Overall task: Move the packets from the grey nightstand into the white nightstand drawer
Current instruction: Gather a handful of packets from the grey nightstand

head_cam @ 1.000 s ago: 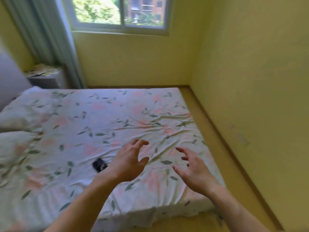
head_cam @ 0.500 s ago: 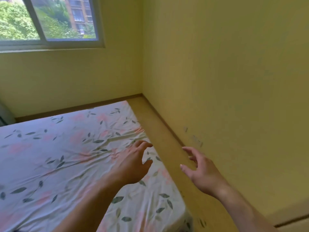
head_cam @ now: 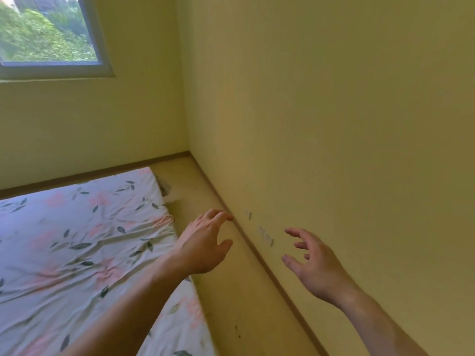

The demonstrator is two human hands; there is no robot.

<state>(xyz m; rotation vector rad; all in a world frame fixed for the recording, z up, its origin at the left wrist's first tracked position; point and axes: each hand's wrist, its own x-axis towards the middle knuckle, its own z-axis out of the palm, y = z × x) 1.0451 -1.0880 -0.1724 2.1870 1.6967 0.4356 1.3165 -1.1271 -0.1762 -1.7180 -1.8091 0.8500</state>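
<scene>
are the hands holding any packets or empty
Empty. The left hand and right hand both hang open with fingers spread, nothing in either palm.

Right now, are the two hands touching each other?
Apart. The head view shows the left hand and the right hand both open and empty, with bare floor and wall plainly visible between them.

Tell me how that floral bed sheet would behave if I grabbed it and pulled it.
The floral sheet is probably floppy and light: it already lies in creases and bunches near the bed edge. It would likely slide and gather, not lift flat. Both the left hand and right hand are open and empty.
</scene>
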